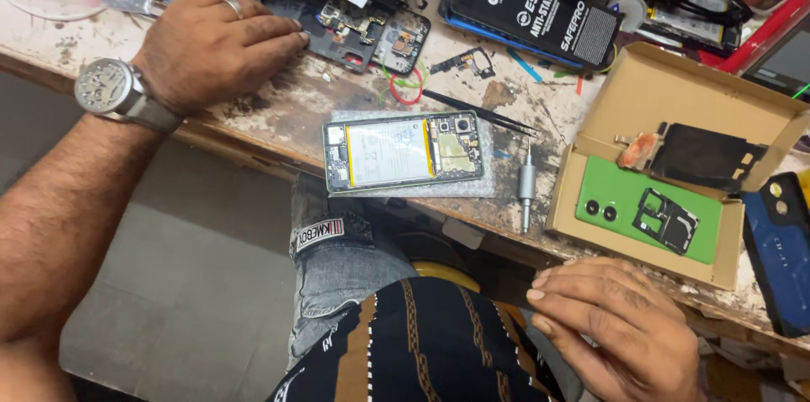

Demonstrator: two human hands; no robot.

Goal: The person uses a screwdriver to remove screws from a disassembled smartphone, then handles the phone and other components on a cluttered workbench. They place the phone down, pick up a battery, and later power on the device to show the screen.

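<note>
An opened phone point(403, 151) with its white battery and circuit board exposed lies on a clear pad at the bench's front edge. My left hand point(211, 48), with a ring and a wristwatch, rests flat on the bench to the upper left, fingertips touching a dark phone frame point(350, 26). My right hand point(616, 326) hangs below the bench edge over my lap, fingers loosely apart, holding nothing. Just right of the phone lie a small silver screwdriver point(526, 187) and black tweezers point(481, 111).
A cardboard box point(675, 86) at the right holds a green back cover point(624, 199) and black parts. A blue phone point(780, 250) lies at the far right edge. A black anti-static case point(540, 10), red and green rubber bands point(407, 86) and loose parts crowd the back.
</note>
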